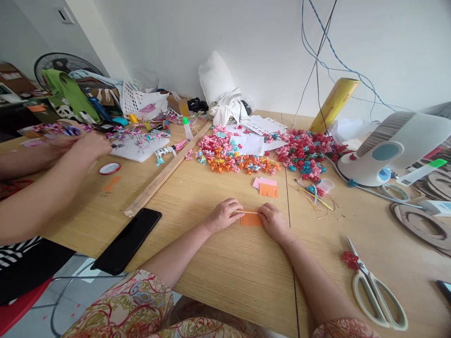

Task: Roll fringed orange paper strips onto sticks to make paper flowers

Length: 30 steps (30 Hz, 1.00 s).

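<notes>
Between both hands a thin pale stick (251, 212) runs level across the top of an orange paper piece (251, 220) lying on the table. My left hand (224, 216) pinches the stick's left end. At the paper's right side, my right hand (275, 223) is closed on the other end, its fingertips touching the paper too. Just beyond the hands lie another orange paper (268, 190) and a pink paper (261, 182), overlapping. Whether the paper under my fingers is wrapped round the stick, I cannot tell.
Heaps of small paper flowers (239, 162) lie at the back. A wooden strip (169, 169) divides off a co-worker's arms (70, 164) at left. A black phone (128, 239) sits left of me, scissors (375, 291) at right, a white machine (380, 145) far right.
</notes>
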Motion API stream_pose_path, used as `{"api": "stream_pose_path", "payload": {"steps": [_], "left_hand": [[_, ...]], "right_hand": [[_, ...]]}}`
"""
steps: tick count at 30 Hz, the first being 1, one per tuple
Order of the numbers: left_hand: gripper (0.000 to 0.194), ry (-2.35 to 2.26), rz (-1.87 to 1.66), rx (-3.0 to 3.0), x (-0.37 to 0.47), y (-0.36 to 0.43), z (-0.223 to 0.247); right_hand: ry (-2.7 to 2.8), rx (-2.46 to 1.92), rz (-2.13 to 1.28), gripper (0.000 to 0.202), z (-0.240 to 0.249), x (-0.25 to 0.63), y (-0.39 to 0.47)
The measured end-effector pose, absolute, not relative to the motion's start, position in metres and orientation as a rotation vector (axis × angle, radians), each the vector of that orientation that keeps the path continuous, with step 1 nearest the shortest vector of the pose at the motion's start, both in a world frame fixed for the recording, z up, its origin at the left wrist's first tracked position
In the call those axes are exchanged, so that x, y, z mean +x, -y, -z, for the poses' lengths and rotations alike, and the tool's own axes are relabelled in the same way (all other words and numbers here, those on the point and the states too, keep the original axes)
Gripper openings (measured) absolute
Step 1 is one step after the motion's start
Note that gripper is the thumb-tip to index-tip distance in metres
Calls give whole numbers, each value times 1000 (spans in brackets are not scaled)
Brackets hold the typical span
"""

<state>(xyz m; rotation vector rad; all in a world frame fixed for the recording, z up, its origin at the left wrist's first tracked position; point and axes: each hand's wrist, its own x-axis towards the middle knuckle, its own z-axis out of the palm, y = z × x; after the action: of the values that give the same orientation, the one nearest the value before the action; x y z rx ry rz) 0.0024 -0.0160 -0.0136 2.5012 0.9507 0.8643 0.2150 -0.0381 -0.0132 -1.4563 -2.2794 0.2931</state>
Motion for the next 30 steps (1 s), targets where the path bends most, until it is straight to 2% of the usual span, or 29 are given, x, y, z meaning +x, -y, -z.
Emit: {"api": "stream_pose_path", "payload": {"steps": [30], "left_hand": [[13, -1049, -1120, 2335, -2, 3, 18]], "right_hand": [[2178, -1450, -232, 16, 19, 218, 34]]}}
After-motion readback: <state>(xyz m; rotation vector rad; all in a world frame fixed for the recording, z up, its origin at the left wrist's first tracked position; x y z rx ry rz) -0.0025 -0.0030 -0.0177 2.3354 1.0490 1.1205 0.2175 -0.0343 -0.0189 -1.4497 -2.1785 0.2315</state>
